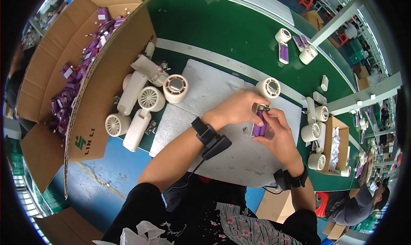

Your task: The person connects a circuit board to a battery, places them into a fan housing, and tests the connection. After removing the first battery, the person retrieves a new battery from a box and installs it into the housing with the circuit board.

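Over a white foam sheet (205, 150) I hold a white handheld fan (269, 88) whose round head points away from me. Its handle is uncovered, showing a purple battery pack (259, 127) and a small circuit board near the head. My left hand (237, 110) is closed around the handle's upper part, with fingertips by the board. From the other side my right hand (280, 133) grips the same fan, thumb and fingers along the battery pack and board. Exactly what the fingertips press on is partly hidden.
A large cardboard box (96, 112) of purple battery packs (77, 80) stands at left. Several white fans (150, 99) and shells lie beside it. More fans (317, 131) and a small carton (336, 148) line the right; two fans with battery packs (283, 52) lie at the back.
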The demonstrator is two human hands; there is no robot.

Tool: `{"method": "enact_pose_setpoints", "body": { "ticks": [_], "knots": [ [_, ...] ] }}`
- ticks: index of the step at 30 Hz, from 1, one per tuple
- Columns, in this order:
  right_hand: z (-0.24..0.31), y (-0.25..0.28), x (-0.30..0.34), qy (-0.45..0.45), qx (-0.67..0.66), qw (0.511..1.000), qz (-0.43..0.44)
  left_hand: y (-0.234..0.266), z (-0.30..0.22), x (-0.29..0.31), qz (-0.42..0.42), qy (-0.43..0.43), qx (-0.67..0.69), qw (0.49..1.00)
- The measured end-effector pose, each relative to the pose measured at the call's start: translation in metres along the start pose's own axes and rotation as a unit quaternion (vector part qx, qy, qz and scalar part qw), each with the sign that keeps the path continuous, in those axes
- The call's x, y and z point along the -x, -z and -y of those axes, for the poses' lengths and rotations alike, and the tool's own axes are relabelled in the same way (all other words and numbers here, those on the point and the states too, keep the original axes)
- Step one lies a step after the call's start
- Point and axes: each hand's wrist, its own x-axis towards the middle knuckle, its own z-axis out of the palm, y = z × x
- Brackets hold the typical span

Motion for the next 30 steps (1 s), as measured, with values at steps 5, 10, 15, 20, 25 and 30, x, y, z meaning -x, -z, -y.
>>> {"method": "enact_pose_setpoints", "body": {
  "ticks": [5,10,15,20,25,30],
  "knots": [
    [-0.047,0.01,-0.053,-0.035,0.156,0.984,-0.08,-0.001,0.005,-0.01,-0.172,-0.043,-0.067,0.982],
    [0.01,0.011,-0.105,0.028,0.107,0.981,-0.16,0.003,0.012,-0.008,-0.174,0.009,-0.141,0.975],
    [0.044,0.0,-0.095,0.035,-0.096,0.991,-0.092,0.0,0.023,-0.011,-0.203,-0.003,-0.11,0.973],
    [-0.03,-0.029,-0.081,-0.101,-0.252,0.945,-0.184,0.017,0.004,-0.002,-0.274,0.017,-0.105,0.956],
    [-0.08,-0.056,-0.065,-0.098,-0.329,0.923,-0.172,0.037,-0.079,0.06,-0.279,-0.099,-0.093,0.951],
    [-0.063,-0.061,-0.074,-0.024,-0.196,0.964,-0.176,0.096,-0.209,0.172,-0.229,-0.194,-0.136,0.944]
  ]
}}
